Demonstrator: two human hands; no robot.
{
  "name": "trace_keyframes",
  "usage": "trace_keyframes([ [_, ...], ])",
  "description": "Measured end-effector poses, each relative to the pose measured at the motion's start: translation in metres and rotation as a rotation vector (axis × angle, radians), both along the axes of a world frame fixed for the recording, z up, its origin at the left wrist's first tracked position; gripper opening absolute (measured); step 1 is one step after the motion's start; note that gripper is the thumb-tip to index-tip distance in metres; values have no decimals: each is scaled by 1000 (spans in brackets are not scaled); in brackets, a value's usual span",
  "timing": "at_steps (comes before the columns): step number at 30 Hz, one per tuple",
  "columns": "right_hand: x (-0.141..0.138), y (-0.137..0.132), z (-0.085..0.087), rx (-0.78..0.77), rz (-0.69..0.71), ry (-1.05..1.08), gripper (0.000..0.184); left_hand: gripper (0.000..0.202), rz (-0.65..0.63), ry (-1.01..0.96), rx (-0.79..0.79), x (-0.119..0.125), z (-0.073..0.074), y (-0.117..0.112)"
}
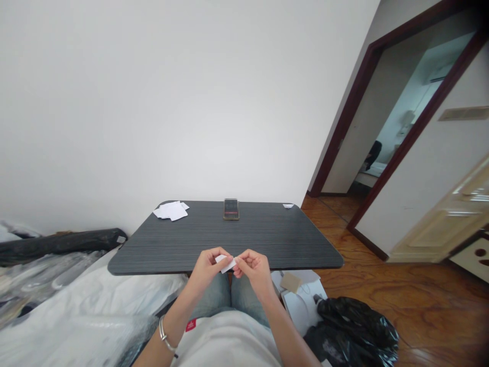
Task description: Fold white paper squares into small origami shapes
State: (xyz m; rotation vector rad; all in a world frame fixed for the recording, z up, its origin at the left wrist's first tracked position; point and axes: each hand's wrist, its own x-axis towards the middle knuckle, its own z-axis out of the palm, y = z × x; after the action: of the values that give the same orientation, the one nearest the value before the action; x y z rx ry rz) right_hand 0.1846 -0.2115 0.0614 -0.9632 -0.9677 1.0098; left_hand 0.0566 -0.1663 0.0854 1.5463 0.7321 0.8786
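Between my two hands is a small piece of white paper (228, 266), held just over the near edge of the dark table (267, 234). My left hand (212, 263) pinches its left side between thumb and fingers. At its right corner the fingertips of my right hand (252, 266) are closed on the paper. A loose stack of white paper sheets (171, 210) lies at the table's far left corner. Near the far right corner sits a small folded white paper (288, 206).
A phone (231, 209) stands propped at the table's back middle, close to the white wall (229, 102). Plastic-wrapped bundles (76, 306) lie at left. Right of my legs are a white box (301, 300) and a black plastic bag (355, 326) on the wooden floor.
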Motion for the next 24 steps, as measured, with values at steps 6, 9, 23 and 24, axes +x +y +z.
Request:
trace_keyframes([
  [6, 0, -2, 3, 5, 12, -17, 22, 23, 23, 27, 72, -1, -1, -1],
  [9, 2, -3, 6, 5, 53, 34, 29, 23, 54, 29, 75, 0, 2, -2],
  [23, 0, -7, 10, 46, 41, -18, 21, 23, 92, 35, 127, -2, 10, -8],
  [24, 0, -8, 10, 48, 34, -23, 21, 23, 96, 42, 135, -1, 9, -8],
])
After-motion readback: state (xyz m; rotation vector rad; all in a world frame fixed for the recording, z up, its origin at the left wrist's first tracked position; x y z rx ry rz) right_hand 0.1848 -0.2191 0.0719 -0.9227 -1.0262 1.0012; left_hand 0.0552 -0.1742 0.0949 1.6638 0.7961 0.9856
